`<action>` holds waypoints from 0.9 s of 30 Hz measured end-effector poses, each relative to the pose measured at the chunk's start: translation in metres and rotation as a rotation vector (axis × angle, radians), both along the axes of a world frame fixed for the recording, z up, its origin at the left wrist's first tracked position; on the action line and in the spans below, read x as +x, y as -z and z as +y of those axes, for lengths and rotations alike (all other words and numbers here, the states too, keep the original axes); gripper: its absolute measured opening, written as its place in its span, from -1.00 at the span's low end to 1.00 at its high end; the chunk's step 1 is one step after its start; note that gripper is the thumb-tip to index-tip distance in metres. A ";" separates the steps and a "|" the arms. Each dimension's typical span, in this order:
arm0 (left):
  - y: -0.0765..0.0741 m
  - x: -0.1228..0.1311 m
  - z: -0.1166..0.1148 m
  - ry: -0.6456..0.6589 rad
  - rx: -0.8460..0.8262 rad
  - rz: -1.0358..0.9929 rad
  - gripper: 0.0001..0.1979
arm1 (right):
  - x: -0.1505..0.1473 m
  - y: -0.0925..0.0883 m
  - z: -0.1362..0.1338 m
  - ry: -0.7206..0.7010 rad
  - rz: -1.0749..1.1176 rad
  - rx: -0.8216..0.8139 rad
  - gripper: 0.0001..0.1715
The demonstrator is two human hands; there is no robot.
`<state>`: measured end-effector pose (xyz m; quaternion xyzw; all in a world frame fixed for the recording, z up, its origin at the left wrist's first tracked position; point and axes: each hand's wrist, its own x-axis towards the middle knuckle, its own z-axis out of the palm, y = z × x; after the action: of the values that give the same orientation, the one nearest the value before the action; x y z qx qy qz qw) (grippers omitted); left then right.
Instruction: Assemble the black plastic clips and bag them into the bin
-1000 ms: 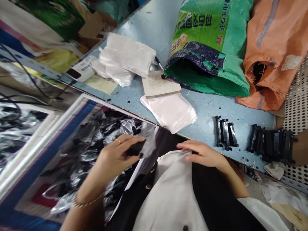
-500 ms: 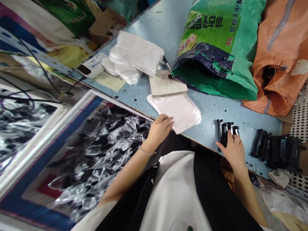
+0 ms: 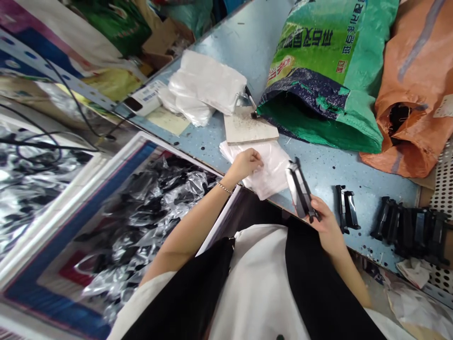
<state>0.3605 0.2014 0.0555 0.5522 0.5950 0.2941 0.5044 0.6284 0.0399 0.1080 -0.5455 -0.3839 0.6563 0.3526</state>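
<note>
1. Holding black parts [image 3: 300, 191] by the near end, right hand [image 3: 327, 223] clamped on them above the bench [image 3: 318, 165]; far end apparently left clear.
2. Left hand [image 3: 247, 164] over the bags [image 3: 272, 174], fingers curled; cannot tell whether one is pinched.
3. Block [image 3: 251, 128] lies on the bags' far edge, presumably as a weight against sliding.
4. Loose pair [image 3: 350, 211] side by side on bench, likely for easy reach.
</note>
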 end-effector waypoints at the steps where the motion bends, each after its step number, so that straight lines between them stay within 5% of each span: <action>1: 0.002 0.002 0.000 -0.027 -0.015 -0.041 -0.82 | -0.013 0.004 0.009 0.013 0.127 -0.054 -0.49; 4: 0.007 0.004 -0.005 -0.083 0.056 -0.078 -0.71 | -0.040 0.027 0.037 0.035 0.404 -0.251 -0.64; 7: 0.008 -0.002 -0.014 -0.067 0.224 0.009 -0.83 | -0.045 0.045 0.048 0.150 0.585 -0.389 -0.79; 9: 0.008 -0.006 -0.020 0.011 0.349 0.102 -0.91 | -0.043 0.047 0.045 0.175 0.631 -0.386 -0.78; 12: 0.009 -0.008 -0.025 0.150 0.526 0.218 -0.71 | -0.043 0.042 0.040 0.156 0.702 -0.392 -0.69; 18: 0.010 -0.013 -0.025 0.176 0.641 0.498 -0.56 | -0.050 0.041 0.053 0.130 0.777 -0.412 -0.64; 23: -0.013 0.001 -0.061 0.356 0.810 0.304 -0.45 | -0.056 0.046 0.064 0.071 0.739 -0.372 -0.59; 27: -0.026 0.020 -0.101 0.512 0.879 0.102 -0.35 | -0.066 0.047 0.066 0.208 0.392 -0.136 -0.75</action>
<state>0.3809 0.1004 0.0815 0.8539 0.2847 0.3562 0.2509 0.5619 0.1061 0.0610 -0.4668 -0.2047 0.7342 0.4484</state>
